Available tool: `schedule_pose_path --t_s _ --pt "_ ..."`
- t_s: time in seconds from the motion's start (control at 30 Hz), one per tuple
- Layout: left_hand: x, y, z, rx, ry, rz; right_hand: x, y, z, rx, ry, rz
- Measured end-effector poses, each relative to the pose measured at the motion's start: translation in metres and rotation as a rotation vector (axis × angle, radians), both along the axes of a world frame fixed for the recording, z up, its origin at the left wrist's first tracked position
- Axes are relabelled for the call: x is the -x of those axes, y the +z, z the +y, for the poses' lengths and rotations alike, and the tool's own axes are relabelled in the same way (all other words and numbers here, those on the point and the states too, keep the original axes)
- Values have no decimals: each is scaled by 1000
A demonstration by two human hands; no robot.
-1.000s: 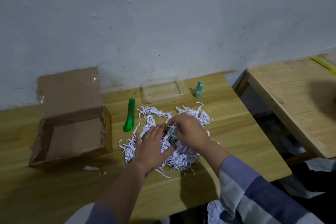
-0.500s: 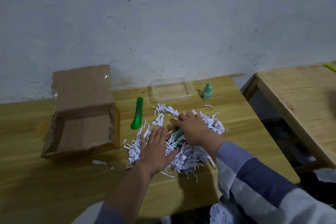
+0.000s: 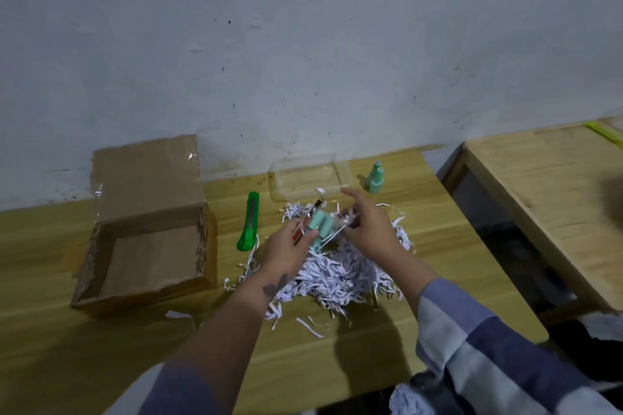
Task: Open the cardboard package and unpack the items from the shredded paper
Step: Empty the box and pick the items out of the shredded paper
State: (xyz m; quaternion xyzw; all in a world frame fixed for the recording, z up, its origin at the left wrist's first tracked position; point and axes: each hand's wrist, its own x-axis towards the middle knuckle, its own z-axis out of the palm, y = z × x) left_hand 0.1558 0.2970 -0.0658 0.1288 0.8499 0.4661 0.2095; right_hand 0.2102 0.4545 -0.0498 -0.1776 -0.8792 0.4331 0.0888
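The open cardboard box [image 3: 145, 266] stands empty at the left of the table, its flap up against the wall. A heap of white shredded paper [image 3: 340, 273] lies in the middle. Above the heap my left hand [image 3: 286, 248] holds a small bundle of mint-green bottles [image 3: 320, 225] with a dark, red-tipped stick beside them. My right hand [image 3: 369, 232] is at the bundle's right side, fingers pinching strands of paper that cling to it. Two more mint-green bottles [image 3: 376, 178] stand at the back right.
A green utility knife [image 3: 248, 222] lies between the box and the paper. A clear plastic tray [image 3: 308, 177] sits by the wall. A second wooden table [image 3: 546, 199] stands to the right across a gap. Paper scraps lie near the front edge.
Both hands lifted out of the paper heap. The green bottles, half buried before, are now raised clear in my left hand while my right pulls strands off. The camera view shifted slightly.
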Motion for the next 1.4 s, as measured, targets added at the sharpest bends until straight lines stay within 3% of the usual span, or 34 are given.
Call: schedule_pose_path --t_s 0.23,0.27,0.4,0.57,0.7,0.77,0.87,1.0,1.07,1.17,1.27,1.4 --pt "8 5 -5 -158 146 -49 -11 5 -5 -292 316 -412" --pt "9 6 -6 -173 140 -53 -10 13 -5 -215 299 -378" --pt "5 10 -9 -204 72 -67 4 45 -5 454 41 -51" --pt "-4 10 -9 -168 -89 -79 21 33 -12 491 -11 -139" --pt "0 8 -9 -129 -134 -79 28 27 2 546 -298 14" --pt "3 7 -13 -132 -76 -89 25 25 7 494 -365 -21" --pt "7 6 -20 -145 -22 -95 19 28 6 317 -236 -138" --pt "13 6 -21 -120 -90 -88 17 36 -3 -328 132 -122" --pt "13 8 -18 -112 -135 -91 18 40 -9 -481 368 -174" --pt "16 9 -12 -118 -159 -82 19 41 -5 -323 428 -261" --pt "16 12 -11 -179 -66 -102 11 46 10 -74 268 -283" --pt "21 5 -10 -162 2 9 -2 47 40 -31 65 -259"
